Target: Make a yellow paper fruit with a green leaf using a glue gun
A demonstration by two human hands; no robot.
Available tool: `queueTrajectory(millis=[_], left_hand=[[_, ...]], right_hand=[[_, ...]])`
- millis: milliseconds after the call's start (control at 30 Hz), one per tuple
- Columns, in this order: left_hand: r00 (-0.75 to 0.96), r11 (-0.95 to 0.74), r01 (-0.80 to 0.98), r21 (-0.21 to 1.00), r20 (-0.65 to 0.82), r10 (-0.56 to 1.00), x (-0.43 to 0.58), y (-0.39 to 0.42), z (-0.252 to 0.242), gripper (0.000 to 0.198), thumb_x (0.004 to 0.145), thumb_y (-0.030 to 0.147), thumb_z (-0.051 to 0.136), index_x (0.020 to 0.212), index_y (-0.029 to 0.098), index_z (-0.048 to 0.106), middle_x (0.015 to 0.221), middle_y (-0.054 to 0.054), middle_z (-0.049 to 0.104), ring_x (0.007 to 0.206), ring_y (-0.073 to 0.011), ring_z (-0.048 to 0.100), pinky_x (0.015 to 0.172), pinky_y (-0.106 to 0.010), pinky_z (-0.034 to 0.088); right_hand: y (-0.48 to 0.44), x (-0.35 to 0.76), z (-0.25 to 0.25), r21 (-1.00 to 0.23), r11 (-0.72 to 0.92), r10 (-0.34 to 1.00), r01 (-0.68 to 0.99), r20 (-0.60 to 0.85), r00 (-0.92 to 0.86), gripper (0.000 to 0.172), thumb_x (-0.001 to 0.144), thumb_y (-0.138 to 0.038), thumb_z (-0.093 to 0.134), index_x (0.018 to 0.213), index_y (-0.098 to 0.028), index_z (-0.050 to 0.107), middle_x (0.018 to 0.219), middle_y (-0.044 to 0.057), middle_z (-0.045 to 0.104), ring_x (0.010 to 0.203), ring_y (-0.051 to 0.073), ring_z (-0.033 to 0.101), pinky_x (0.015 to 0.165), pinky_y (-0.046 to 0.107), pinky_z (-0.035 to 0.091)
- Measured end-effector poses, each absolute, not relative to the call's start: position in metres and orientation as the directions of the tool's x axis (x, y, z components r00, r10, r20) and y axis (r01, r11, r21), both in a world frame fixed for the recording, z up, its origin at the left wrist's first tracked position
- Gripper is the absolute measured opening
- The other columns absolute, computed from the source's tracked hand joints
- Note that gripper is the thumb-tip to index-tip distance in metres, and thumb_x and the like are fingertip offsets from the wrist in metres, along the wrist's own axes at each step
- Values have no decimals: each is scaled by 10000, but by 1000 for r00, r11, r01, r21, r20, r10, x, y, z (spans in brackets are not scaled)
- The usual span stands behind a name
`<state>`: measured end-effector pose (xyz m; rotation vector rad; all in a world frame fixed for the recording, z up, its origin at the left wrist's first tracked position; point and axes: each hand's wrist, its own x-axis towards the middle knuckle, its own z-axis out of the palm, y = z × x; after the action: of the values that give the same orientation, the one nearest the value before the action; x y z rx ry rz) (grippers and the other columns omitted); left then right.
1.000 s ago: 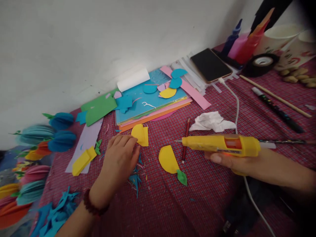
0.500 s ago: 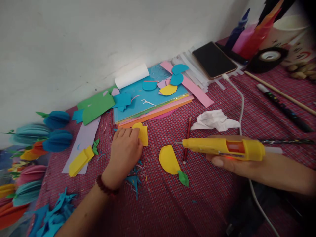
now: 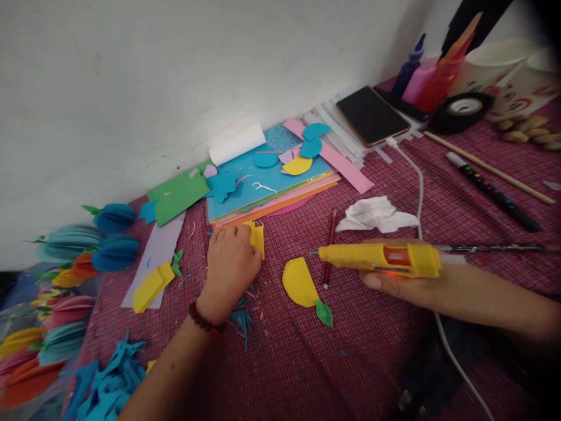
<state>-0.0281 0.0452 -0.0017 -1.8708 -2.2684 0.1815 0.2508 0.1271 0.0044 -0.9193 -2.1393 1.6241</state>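
My right hand (image 3: pixel 394 286) is wrapped round a yellow hot glue gun (image 3: pixel 377 258) with a red light showing and its nozzle pointing left. Below and left of the nozzle lies a yellow paper half-round (image 3: pixel 300 283), with a green paper leaf (image 3: pixel 324 313) at its lower end. Over some yellow paper pieces (image 3: pixel 259 238) my left hand (image 3: pixel 232 263) is closed, knuckles up. Its fingertips are hidden, so I cannot see what they hold. A dark red pencil (image 3: pixel 330 248) passes just behind the nozzle tip.
Coloured paper sheets (image 3: pixel 272 193) are stacked by the wall, with a phone (image 3: pixel 372 116) to their right. A crumpled tissue (image 3: pixel 377 214) lies behind the glue gun, beside a white cable (image 3: pixel 421 187). Blue scraps (image 3: pixel 114 380) and paper fruits (image 3: pixel 70 242) are at left.
The view has shifted slightly, so most things at left sit further right. The glue gun appears slightly further left. My left hand stays over the yellow pieces, covering more of them.
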Motion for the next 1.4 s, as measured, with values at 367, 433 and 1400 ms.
queueTrajectory(millis=[367, 433, 1400], left_hand=[[-233, 257, 957, -132, 176, 957, -40, 43, -10, 205, 857, 200, 489, 1004, 155, 624, 935, -120, 698, 816, -239, 649, 682, -341, 478], [-227, 257, 959, -120, 215, 950, -44, 45, -11, 169, 874, 226, 490, 959, 172, 626, 913, -103, 696, 816, -234, 645, 668, -330, 474], [319, -398, 911, 107, 429, 845, 9, -63, -16, 414, 919, 31, 464, 1318, 127, 524, 1237, -126, 626, 1257, -261, 514, 1009, -398, 499]], right_hand=[[128, 251, -2, -961, 111, 562, 252, -148, -814, 347, 840, -435, 643, 1060, -167, 669, 988, 69, 745, 898, 219, 715, 848, 316, 583], [128, 251, -1, -953, 148, 563, 266, -140, -815, 329, 855, -438, 623, 1028, -161, 663, 964, 67, 741, 874, 216, 710, 822, 313, 582], [122, 250, -3, -899, 259, 532, 353, -172, -829, 282, 869, -471, 612, 842, -190, 624, 780, 2, 659, 645, 127, 604, 591, 229, 504]])
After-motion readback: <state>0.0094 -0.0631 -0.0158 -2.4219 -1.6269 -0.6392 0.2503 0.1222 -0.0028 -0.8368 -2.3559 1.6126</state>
